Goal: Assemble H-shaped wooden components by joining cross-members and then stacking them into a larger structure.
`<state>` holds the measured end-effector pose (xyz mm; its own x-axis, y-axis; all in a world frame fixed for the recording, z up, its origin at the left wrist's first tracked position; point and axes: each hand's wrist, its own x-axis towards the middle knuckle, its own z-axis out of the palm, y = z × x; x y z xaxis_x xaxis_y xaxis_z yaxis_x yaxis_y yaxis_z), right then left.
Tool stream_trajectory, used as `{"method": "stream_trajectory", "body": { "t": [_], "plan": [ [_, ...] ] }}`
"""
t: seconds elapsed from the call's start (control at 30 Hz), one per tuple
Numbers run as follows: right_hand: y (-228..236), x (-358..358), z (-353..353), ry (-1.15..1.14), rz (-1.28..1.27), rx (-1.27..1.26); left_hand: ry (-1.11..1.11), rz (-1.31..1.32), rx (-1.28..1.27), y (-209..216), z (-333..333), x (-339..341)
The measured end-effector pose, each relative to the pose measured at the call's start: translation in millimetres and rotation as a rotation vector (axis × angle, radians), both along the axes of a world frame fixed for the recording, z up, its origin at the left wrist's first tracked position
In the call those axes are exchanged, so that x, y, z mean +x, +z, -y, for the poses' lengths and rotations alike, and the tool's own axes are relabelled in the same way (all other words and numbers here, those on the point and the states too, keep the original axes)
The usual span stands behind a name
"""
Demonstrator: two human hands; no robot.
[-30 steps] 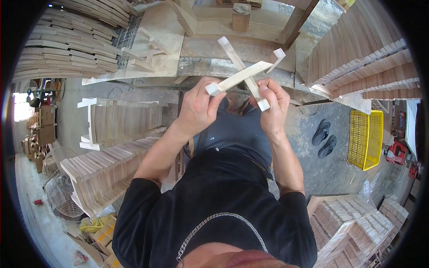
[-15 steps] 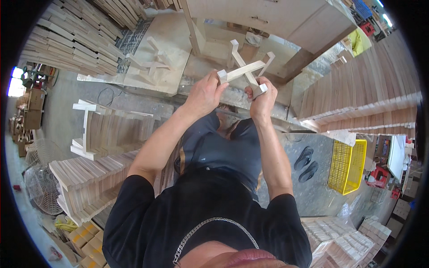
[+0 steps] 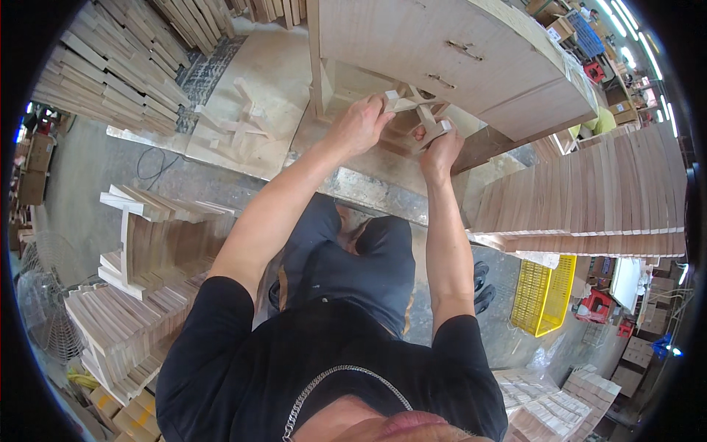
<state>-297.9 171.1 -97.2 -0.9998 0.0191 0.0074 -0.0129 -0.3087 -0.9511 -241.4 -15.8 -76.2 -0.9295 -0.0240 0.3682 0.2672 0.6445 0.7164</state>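
Note:
A cross-shaped wooden frame with short upright legs (image 3: 425, 115) is held between my two hands, its far part inside the opening of a plywood cabinet-like box (image 3: 412, 37). My left hand (image 3: 359, 127) grips one leg end of the frame at its left. Closed on another leg end is my right hand (image 3: 440, 152), at the near right. The box's panel hides part of the frame's far side. Another cross-shaped wooden frame (image 3: 239, 131) lies on a plywood board (image 3: 283, 81) to the left.
Stacked wooden strips (image 3: 110, 66) fill the far left. More stacked wood pieces (image 3: 582, 191) stand at right, and piles of wooden parts (image 3: 169, 243) at left. A yellow plastic crate (image 3: 543, 295), a pair of dark sandals (image 3: 482, 287) and a fan (image 3: 51, 309) are on the floor.
Both hands have moved forward, away from my body, carrying the wooden frame into the box's opening. My view has shifted and turned slightly.

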Motion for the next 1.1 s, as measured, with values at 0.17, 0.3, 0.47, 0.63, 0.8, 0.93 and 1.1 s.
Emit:
{"method": "stream_trajectory", "body": {
  "t": [0.17,0.3,0.47,0.63,0.8,0.93,1.1],
  "plan": [
    [-22,5,-21,-0.282,-0.104,0.576,0.038,0.024,-0.056,-12,-1,-7],
    [7,82,-64,-0.263,-0.234,0.65,0.004,0.171,-0.215,-5,-7,-21],
    [13,184,-98,-0.184,-0.295,0.755,0.079,-0.085,-0.089,-25,0,-29],
    [3,240,-142,-0.279,-0.19,0.753,0.094,-0.079,-0.108,-38,8,-41],
    [-17,274,-183,-0.332,-0.186,0.687,0.101,-0.064,-0.171,-22,0,-17],
    [-20,280,-196,-0.319,-0.108,0.637,0.06,-0.111,-0.201,-22,5,-18],
    [-13,277,-194,-0.327,-0.147,0.618,0.068,-0.089,-0.18,-23,7,-23]
  ]
}}
